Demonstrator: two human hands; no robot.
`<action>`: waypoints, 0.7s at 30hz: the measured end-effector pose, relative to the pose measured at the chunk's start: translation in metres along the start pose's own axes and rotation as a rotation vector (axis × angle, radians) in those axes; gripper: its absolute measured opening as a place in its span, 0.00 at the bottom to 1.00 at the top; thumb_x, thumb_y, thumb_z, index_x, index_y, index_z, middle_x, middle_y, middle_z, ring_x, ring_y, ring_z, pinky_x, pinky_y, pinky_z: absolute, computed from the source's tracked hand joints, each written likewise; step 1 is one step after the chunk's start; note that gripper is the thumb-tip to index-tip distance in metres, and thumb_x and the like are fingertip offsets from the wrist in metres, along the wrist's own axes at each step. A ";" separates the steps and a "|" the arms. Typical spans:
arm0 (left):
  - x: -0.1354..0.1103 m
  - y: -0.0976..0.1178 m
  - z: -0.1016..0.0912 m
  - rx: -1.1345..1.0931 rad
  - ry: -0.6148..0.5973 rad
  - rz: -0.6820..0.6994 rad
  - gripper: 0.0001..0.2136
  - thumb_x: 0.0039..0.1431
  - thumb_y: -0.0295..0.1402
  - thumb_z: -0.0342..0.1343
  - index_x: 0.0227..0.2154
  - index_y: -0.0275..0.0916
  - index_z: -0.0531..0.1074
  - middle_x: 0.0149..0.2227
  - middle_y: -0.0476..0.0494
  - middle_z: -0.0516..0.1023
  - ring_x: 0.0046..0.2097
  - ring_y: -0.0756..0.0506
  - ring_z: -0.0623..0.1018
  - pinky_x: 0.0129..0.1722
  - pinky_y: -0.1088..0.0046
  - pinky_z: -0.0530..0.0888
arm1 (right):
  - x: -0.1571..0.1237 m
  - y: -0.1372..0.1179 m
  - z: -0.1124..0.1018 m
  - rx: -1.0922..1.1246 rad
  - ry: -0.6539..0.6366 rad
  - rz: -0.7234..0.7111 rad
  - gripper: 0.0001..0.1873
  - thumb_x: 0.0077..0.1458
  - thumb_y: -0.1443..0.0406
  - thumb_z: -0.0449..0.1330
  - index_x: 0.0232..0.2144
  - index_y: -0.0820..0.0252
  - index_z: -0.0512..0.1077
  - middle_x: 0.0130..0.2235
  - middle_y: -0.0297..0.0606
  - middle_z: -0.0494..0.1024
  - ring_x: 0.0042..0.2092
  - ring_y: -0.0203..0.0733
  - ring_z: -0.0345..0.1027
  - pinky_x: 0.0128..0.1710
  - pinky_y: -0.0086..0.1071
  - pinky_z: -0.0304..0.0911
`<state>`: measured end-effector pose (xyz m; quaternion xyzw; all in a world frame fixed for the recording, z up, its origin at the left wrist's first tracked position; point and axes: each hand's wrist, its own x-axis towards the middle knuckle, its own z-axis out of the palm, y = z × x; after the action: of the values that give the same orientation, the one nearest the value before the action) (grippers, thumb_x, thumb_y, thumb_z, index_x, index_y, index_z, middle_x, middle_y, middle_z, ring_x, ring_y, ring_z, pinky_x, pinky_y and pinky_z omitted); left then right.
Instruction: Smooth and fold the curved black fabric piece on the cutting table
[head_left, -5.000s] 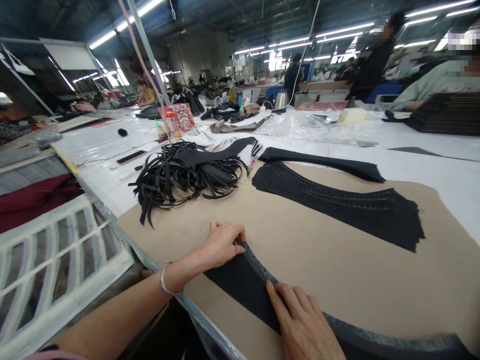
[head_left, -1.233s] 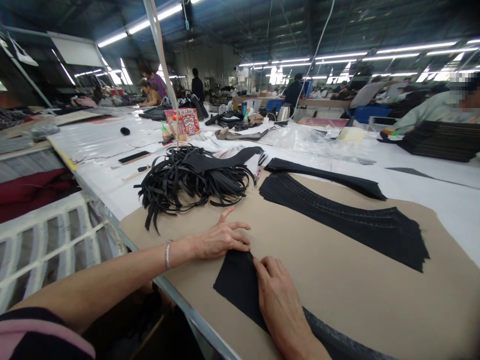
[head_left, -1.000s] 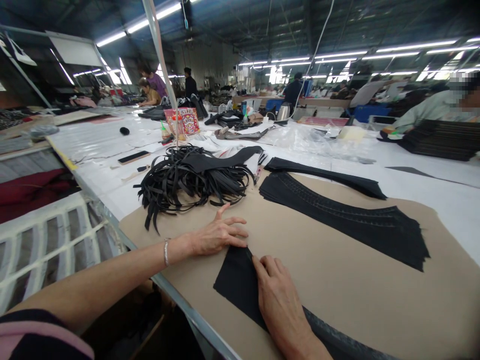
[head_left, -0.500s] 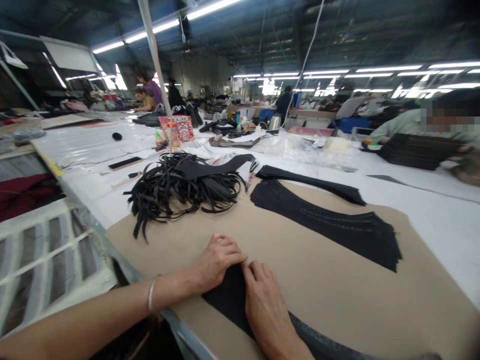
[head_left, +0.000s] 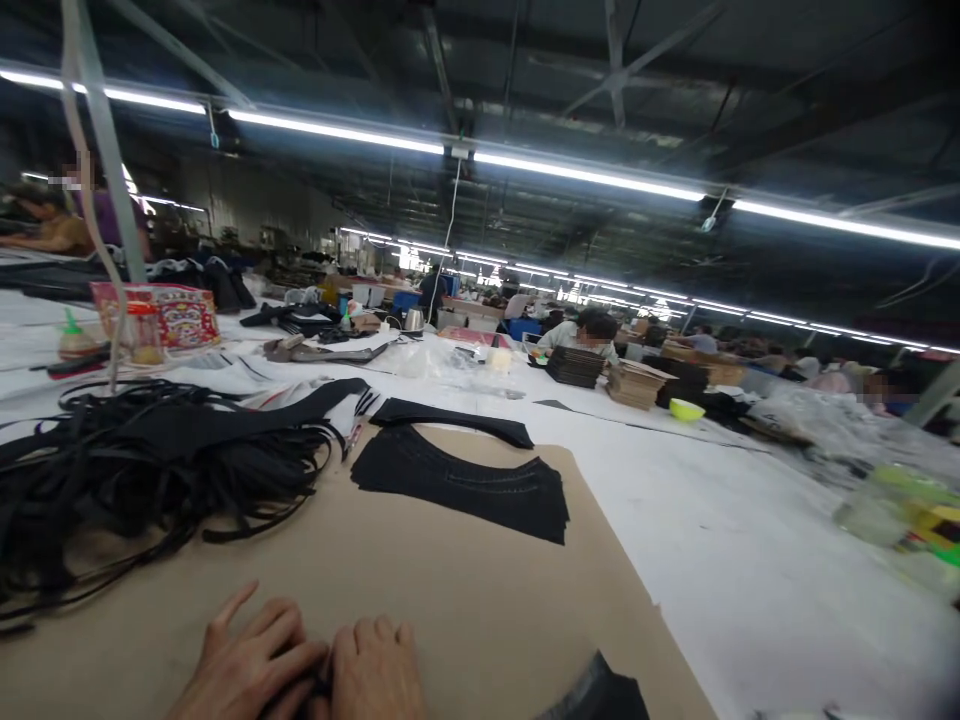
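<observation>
Both hands sit side by side at the bottom edge, on the brown paper sheet (head_left: 465,590). My left hand (head_left: 247,665) lies flat with its fingers stretched toward the right hand. My right hand (head_left: 375,668) shows bent knuckles, its fingers curled down on a black fabric piece; only a dark sliver of it shows between the hands. The far end of that piece (head_left: 600,695) pokes out at the lower right. A stack of curved black pieces (head_left: 465,485) lies further back on the paper.
A tangled pile of black strips (head_left: 142,470) fills the left side. Behind it stand a red printed packet (head_left: 172,315) and small bottles. The white table (head_left: 720,540) stretches right, with blurred bottles at its edge. Other people work at distant tables.
The view has swung up and to the right, so the hands sit at the very bottom. They have drawn close together at the end of the black piece; most of the piece is out of view.
</observation>
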<state>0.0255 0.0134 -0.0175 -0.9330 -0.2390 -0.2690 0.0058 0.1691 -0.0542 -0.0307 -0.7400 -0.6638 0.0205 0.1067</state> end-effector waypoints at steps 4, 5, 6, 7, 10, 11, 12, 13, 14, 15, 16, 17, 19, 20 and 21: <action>0.010 0.009 -0.021 -0.101 -0.230 0.009 0.18 0.48 0.22 0.53 0.39 0.50 0.72 0.38 0.53 0.74 0.43 0.46 0.72 0.59 0.53 0.43 | -0.011 -0.002 -0.052 0.084 -0.183 -0.011 0.20 0.48 0.62 0.60 0.45 0.62 0.71 0.45 0.48 0.75 0.48 0.55 0.67 0.52 0.51 0.57; 0.012 0.013 -0.028 -0.116 -0.259 -0.048 0.19 0.47 0.20 0.52 0.40 0.49 0.72 0.39 0.53 0.74 0.44 0.46 0.72 0.59 0.53 0.44 | -0.014 -0.001 -0.063 0.101 -0.217 -0.038 0.17 0.50 0.63 0.58 0.44 0.61 0.72 0.45 0.46 0.76 0.48 0.53 0.67 0.50 0.48 0.59; 0.014 0.016 -0.034 -0.142 -0.305 -0.083 0.18 0.49 0.20 0.51 0.40 0.48 0.72 0.39 0.52 0.75 0.45 0.46 0.72 0.59 0.53 0.45 | -0.015 0.001 -0.071 0.122 -0.233 -0.042 0.16 0.49 0.64 0.58 0.42 0.61 0.72 0.43 0.46 0.76 0.47 0.52 0.68 0.48 0.45 0.60; 0.017 0.019 -0.038 -0.180 -0.348 -0.101 0.16 0.51 0.21 0.52 0.38 0.47 0.73 0.38 0.52 0.75 0.45 0.46 0.72 0.59 0.54 0.47 | -0.014 0.004 -0.075 0.148 -0.255 -0.043 0.14 0.49 0.65 0.57 0.40 0.62 0.73 0.41 0.46 0.76 0.45 0.52 0.68 0.45 0.43 0.60; 0.023 0.019 -0.042 -0.238 -0.444 -0.119 0.10 0.53 0.23 0.54 0.34 0.45 0.75 0.37 0.50 0.75 0.45 0.46 0.71 0.58 0.56 0.50 | -0.005 0.014 -0.070 0.220 -0.320 -0.052 0.09 0.48 0.65 0.58 0.33 0.60 0.73 0.36 0.43 0.76 0.40 0.48 0.68 0.38 0.37 0.58; 0.024 0.018 -0.041 -0.249 -0.467 -0.118 0.10 0.52 0.23 0.55 0.34 0.44 0.75 0.37 0.50 0.75 0.46 0.46 0.71 0.57 0.57 0.52 | -0.002 0.017 -0.067 0.237 -0.341 -0.058 0.07 0.47 0.65 0.58 0.31 0.60 0.73 0.35 0.42 0.76 0.38 0.46 0.68 0.36 0.35 0.57; 0.025 0.016 -0.039 -0.251 -0.478 -0.127 0.10 0.52 0.22 0.55 0.34 0.44 0.75 0.37 0.50 0.75 0.46 0.46 0.71 0.55 0.57 0.53 | 0.000 0.018 -0.064 0.251 -0.354 -0.063 0.06 0.46 0.65 0.59 0.29 0.59 0.73 0.34 0.41 0.76 0.37 0.44 0.67 0.34 0.33 0.55; 0.026 0.016 -0.038 -0.252 -0.484 -0.133 0.10 0.51 0.22 0.55 0.33 0.43 0.75 0.37 0.50 0.75 0.46 0.45 0.71 0.54 0.58 0.55 | 0.001 0.019 -0.062 0.263 -0.361 -0.066 0.05 0.45 0.65 0.59 0.28 0.59 0.72 0.33 0.39 0.75 0.36 0.43 0.66 0.32 0.32 0.53; 0.026 0.016 -0.037 -0.251 -0.483 -0.139 0.10 0.51 0.22 0.55 0.33 0.43 0.75 0.36 0.49 0.75 0.46 0.45 0.71 0.53 0.59 0.57 | 0.001 0.020 -0.061 0.273 -0.363 -0.067 0.04 0.45 0.65 0.59 0.27 0.58 0.72 0.32 0.38 0.75 0.34 0.41 0.66 0.31 0.31 0.52; 0.027 0.016 -0.037 -0.252 -0.479 -0.142 0.11 0.50 0.21 0.55 0.33 0.43 0.76 0.36 0.49 0.75 0.45 0.45 0.71 0.51 0.60 0.58 | 0.001 0.020 -0.062 0.282 -0.361 -0.065 0.04 0.44 0.65 0.60 0.27 0.58 0.72 0.31 0.37 0.75 0.33 0.40 0.65 0.30 0.30 0.50; 0.027 0.017 -0.036 -0.258 -0.473 -0.136 0.12 0.50 0.20 0.54 0.33 0.42 0.76 0.36 0.49 0.75 0.45 0.45 0.71 0.50 0.62 0.60 | 0.000 0.020 -0.063 0.290 -0.358 -0.062 0.03 0.44 0.66 0.59 0.27 0.58 0.72 0.30 0.36 0.74 0.32 0.39 0.65 0.29 0.30 0.49; 0.028 0.018 -0.035 -0.268 -0.467 -0.124 0.13 0.49 0.20 0.54 0.33 0.42 0.76 0.36 0.49 0.75 0.44 0.45 0.71 0.49 0.64 0.61 | -0.001 0.020 -0.064 0.297 -0.355 -0.056 0.03 0.44 0.67 0.59 0.26 0.58 0.71 0.29 0.35 0.74 0.32 0.38 0.64 0.29 0.30 0.48; 0.029 0.020 -0.034 -0.285 -0.455 -0.098 0.15 0.48 0.18 0.52 0.34 0.42 0.77 0.35 0.48 0.75 0.43 0.46 0.72 0.46 0.67 0.64 | -0.003 0.019 -0.065 0.311 -0.349 -0.044 0.02 0.44 0.68 0.58 0.25 0.58 0.70 0.27 0.34 0.74 0.31 0.37 0.63 0.28 0.30 0.46; 0.029 0.020 -0.033 -0.290 -0.450 -0.089 0.15 0.48 0.17 0.52 0.34 0.42 0.77 0.35 0.48 0.75 0.43 0.46 0.71 0.45 0.69 0.65 | -0.004 0.019 -0.065 0.319 -0.347 -0.040 0.02 0.44 0.69 0.58 0.25 0.58 0.70 0.27 0.34 0.74 0.30 0.37 0.63 0.28 0.30 0.46; 0.029 0.020 -0.033 -0.292 -0.448 -0.082 0.16 0.47 0.17 0.51 0.34 0.41 0.77 0.35 0.47 0.75 0.43 0.46 0.71 0.44 0.70 0.65 | -0.005 0.019 -0.064 0.328 -0.347 -0.035 0.03 0.44 0.69 0.57 0.25 0.58 0.70 0.27 0.34 0.74 0.30 0.37 0.63 0.28 0.30 0.46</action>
<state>0.0397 0.0035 0.0272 -0.9498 -0.2305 -0.0876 -0.1926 0.1983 -0.0690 0.0282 -0.6864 -0.6729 0.2529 0.1103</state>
